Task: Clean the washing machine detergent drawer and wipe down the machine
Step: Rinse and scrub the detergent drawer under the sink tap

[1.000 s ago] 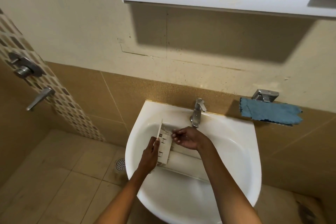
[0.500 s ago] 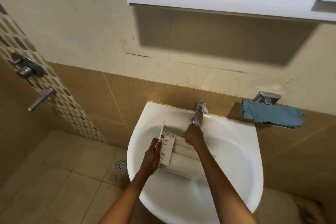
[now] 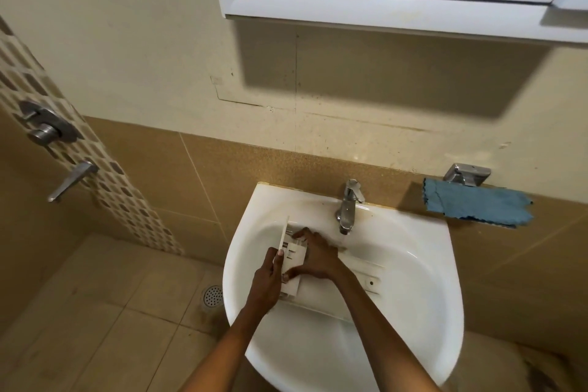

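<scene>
The white detergent drawer [image 3: 356,277] lies across the white sink basin [image 3: 413,312], its front panel at the left end. My left hand [image 3: 269,280] grips that front panel from the left, thumb on its edge. My right hand [image 3: 315,256] lies over the drawer's compartments next to the panel, thumb and fingers spread around the compartment part. Whether it clasps that part or only rubs it cannot be told. The chrome tap [image 3: 347,207] stands behind, and no running water shows.
A blue cloth [image 3: 477,207] hangs from a chrome holder [image 3: 466,172] on the wall to the right. A white mirror cabinet [image 3: 397,6] juts out overhead. Shower valves [image 3: 44,127] are on the left wall, and a floor drain [image 3: 212,295] lies left of the sink.
My right hand came back from near the tap and now lies over the drawer's compartments by the front panel. My left hand has kept its grip on the panel.
</scene>
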